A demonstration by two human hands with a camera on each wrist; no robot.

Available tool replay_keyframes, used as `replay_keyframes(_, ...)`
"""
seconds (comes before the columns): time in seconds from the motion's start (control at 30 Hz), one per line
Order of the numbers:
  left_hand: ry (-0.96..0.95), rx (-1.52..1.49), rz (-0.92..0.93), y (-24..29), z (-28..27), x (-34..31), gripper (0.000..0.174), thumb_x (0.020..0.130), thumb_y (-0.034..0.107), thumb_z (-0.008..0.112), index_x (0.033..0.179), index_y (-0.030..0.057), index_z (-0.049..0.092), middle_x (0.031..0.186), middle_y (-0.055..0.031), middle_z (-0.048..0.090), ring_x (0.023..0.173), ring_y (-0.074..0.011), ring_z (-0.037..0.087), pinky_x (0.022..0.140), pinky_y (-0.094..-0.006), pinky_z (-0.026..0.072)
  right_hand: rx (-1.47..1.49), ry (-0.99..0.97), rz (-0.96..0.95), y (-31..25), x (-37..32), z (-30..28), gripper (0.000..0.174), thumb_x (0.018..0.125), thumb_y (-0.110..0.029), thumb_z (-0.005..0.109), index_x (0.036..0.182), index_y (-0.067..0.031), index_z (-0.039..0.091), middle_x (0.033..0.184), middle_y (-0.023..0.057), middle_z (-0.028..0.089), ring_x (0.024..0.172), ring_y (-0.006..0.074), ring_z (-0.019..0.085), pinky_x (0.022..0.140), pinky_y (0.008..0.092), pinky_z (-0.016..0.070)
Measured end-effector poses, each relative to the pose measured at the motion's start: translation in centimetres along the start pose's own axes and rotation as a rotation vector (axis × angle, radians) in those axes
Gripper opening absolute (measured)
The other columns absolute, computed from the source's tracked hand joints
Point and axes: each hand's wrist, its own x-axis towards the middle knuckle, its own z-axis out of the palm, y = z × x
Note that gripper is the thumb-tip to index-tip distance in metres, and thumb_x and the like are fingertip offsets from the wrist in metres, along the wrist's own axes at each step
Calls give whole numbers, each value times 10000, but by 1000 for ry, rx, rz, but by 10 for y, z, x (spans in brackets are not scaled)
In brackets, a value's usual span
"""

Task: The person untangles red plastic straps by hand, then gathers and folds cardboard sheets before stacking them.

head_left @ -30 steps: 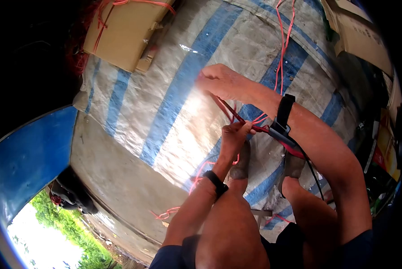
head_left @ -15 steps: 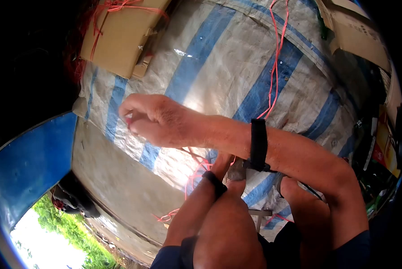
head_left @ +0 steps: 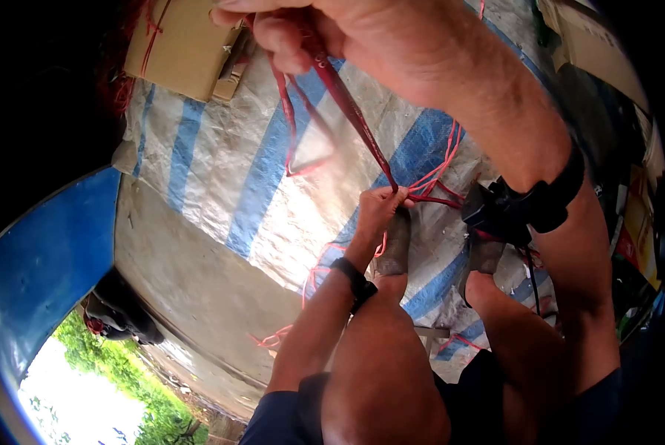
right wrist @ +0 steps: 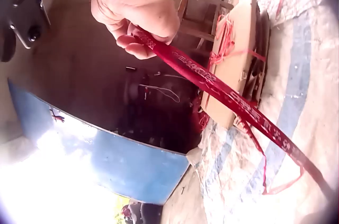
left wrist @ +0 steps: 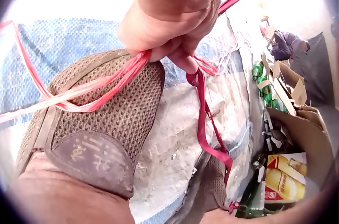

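A dark red printed ribbon point(head_left: 351, 107) runs stretched between my two hands. My right hand point(head_left: 399, 44), raised at the top of the head view, grips its upper part with curled fingers. A loose loop of ribbon hangs beside the taut length. Lower down, over one mesh shoe point(left wrist: 114, 97), my left hand point(head_left: 379, 211) pinches the ribbon together with pink plastic twine point(left wrist: 95, 94). From the left fingers, a slack red tail point(left wrist: 202, 123) drops toward the other shoe in the left wrist view.
A striped blue and white tarp point(head_left: 273, 185) covers the floor. Flattened cardboard point(head_left: 176, 52) tied with pink twine lies at upper left, near a blue panel point(head_left: 50, 237). Cartons point(left wrist: 304, 128) and green bottles point(left wrist: 263, 83) stand to the right. Another person point(left wrist: 288, 45) is in the background.
My right hand swept left across the left hand, then rose to the top of the head view, drawing the ribbon out long. The left hand stays near the shoe.
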Motion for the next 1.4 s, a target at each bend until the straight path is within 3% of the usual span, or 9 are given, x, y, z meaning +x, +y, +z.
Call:
replay_keyframes(0.13, 5, 62, -21, -1, -1, -2, 299, 956, 261, 695, 783, 29, 771, 711, 19, 679, 661, -49, 535, 621, -229, 428, -125, 69, 377, -80, -9, -1, 185, 962, -142, 575, 898, 2, 672, 688, 85, 611, 570, 188, 598, 536, 333, 513)
replay_keyframes(0.33, -56, 92, -44, 4, -4, -9, 252, 931, 215, 684, 806, 22, 788, 709, 10, 713, 663, -47, 551, 619, -233, 432, -1301, 91, 644, -101, -77, -22, 320, 968, -77, 575, 1279, -1, 573, 771, 70, 632, 609, 138, 581, 558, 336, 481)
replay_keyframes(0.47, -105, 80, -33, 4, -5, -5, 210, 894, 141, 652, 807, 10, 791, 700, -2, 722, 659, -48, 560, 607, -233, 432, -1765, -103, 868, -123, -133, -31, 151, 935, -106, 620, 987, 35, 615, 643, 176, 542, 594, 235, 616, 557, 362, 458)
replay_keyframes(0.6, -97, 88, 9, 6, -5, -5, 195, 869, 116, 642, 828, 0, 792, 701, -26, 730, 651, -63, 575, 597, -238, 433, -1572, -288, 869, -128, -150, -20, 145, 896, -74, 631, 932, 63, 659, 632, 136, 628, 567, 168, 634, 520, 325, 469)
replay_keyframes(0.67, -92, 196, 36, 13, -5, -10, 207, 852, 115, 623, 866, 0, 794, 715, -57, 743, 666, -89, 623, 623, -249, 470, -782, 96, 1546, -146, -119, 13, 131, 856, -56, 642, 915, 57, 670, 639, 113, 667, 566, 156, 649, 526, 303, 486)
replay_keyframes(0.83, -97, 165, 57, -8, -3, -2, 255, 830, 120, 574, 898, 13, 795, 732, -83, 752, 706, -128, 687, 685, -268, 522, -624, 312, 1286, -216, -139, 32, 102, 911, -64, 622, 912, 37, 632, 645, 75, 652, 501, 118, 597, 462, 265, 469)
replay_keyframes(0.93, -107, 176, 62, -13, -2, 3, 277, 822, 121, 555, 912, 16, 795, 746, -96, 758, 711, -148, 710, 701, -270, 536, -462, 295, 621, -242, -170, 41, 634, 893, -354, 754, 1215, 157, 564, 650, 116, 608, 479, 128, 523, 436, 238, 380)
replay_keyframes(1.27, -145, 269, 60, -5, -5, 6, 268, 808, 138, 560, 880, 45, 800, 730, -80, 755, 689, -156, 710, 700, -275, 547, -1092, 812, 1226, -283, -227, 43, 337, 978, -237, 667, 1148, 54, 649, 687, 8, 595, 546, 93, 519, 498, 225, 395)
replay_keyframes(1.4, -126, 311, 43, -3, -5, 7, 262, 807, 144, 565, 872, 55, 803, 717, -71, 752, 678, -162, 708, 699, -278, 548, -1362, 533, 1233, -296, -223, 25, 212, 1003, -205, 619, 1078, -19, 689, 692, -12, 597, 585, 95, 533, 533, 238, 419)
